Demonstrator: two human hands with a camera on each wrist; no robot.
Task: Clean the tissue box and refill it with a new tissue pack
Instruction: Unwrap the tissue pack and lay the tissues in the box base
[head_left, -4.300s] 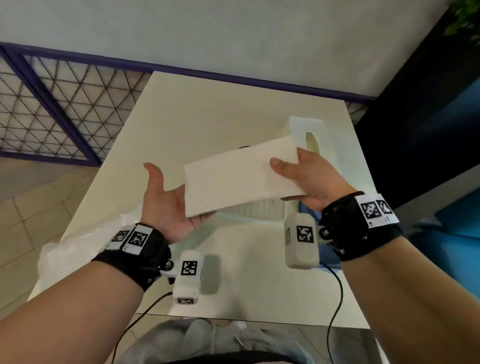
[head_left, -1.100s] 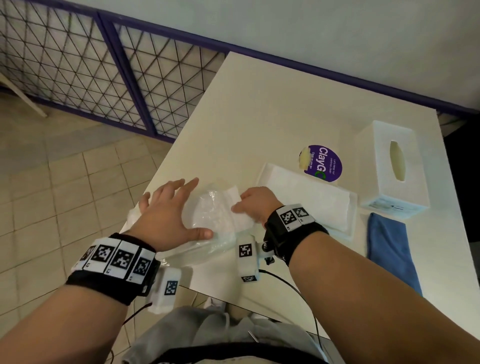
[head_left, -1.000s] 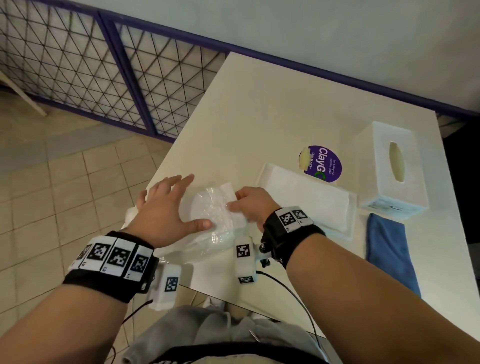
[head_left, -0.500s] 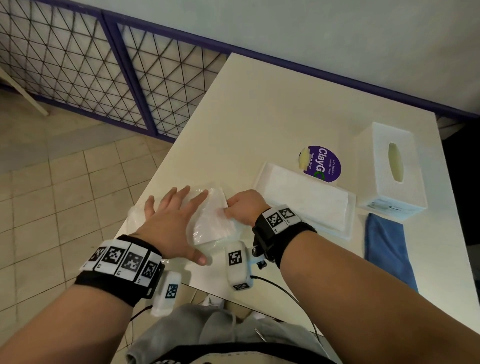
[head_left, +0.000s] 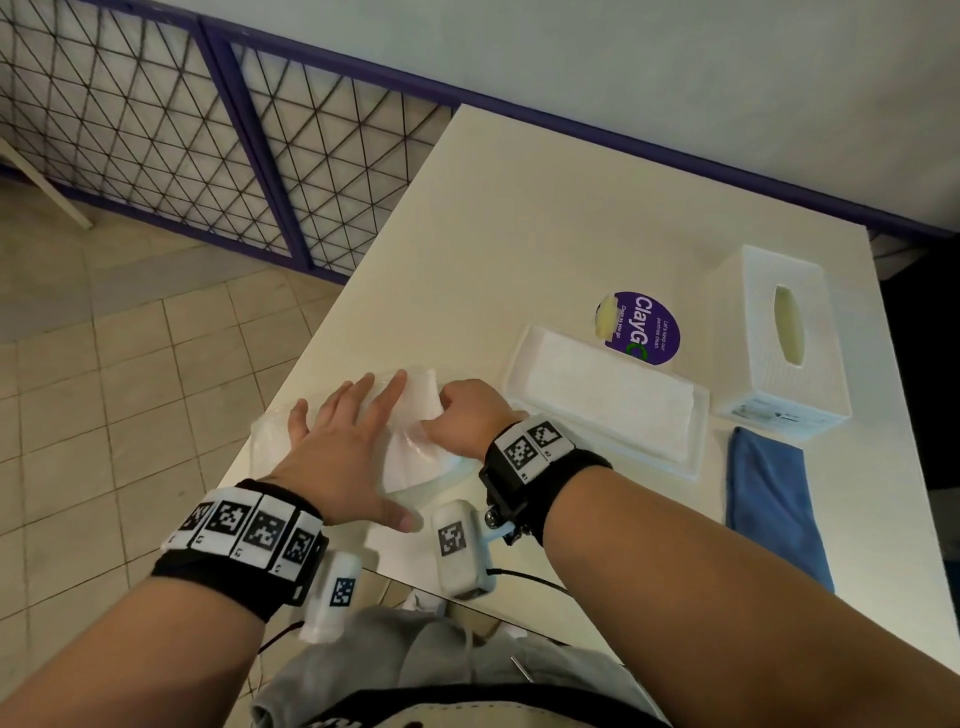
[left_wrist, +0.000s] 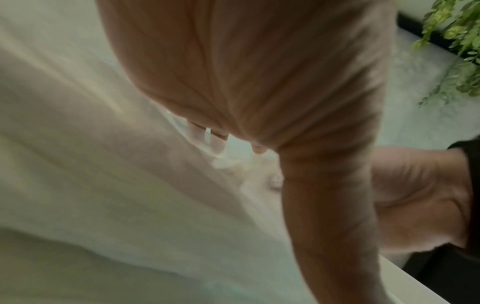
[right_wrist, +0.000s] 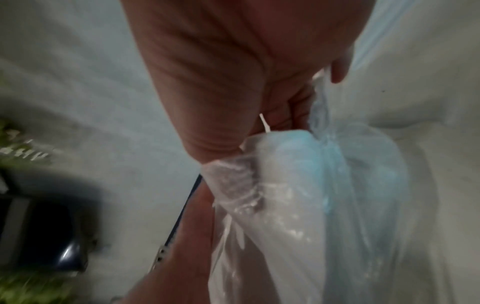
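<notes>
The white tissue box cover (head_left: 779, 338), with its oval slot up, stands at the table's far right. Beside it the box base (head_left: 696, 462) holds the unwrapped white tissue stack (head_left: 608, 395). Near the table's left front edge lies the crumpled clear plastic wrapper (head_left: 415, 452). My left hand (head_left: 343, 431) presses flat on it with straight, spread fingers. My right hand (head_left: 457, 415) pinches a bunched fold of the wrapper (right_wrist: 324, 185) between thumb and curled fingers (right_wrist: 285, 107). In the left wrist view my palm (left_wrist: 246, 82) covers the plastic (left_wrist: 103, 185).
A blue cloth (head_left: 769, 509) lies at the front right, below the cover. A round purple sticker (head_left: 639, 327) is on the table (head_left: 519, 234) behind the base. The table's left edge drops to a tiled floor (head_left: 130, 389), with a mesh railing (head_left: 234, 130) beyond.
The tissue stack, held in both hands earlier, now lies in the base. Over the last second my right hand folded the wrapper leftwards under my flat left hand, making it smaller.
</notes>
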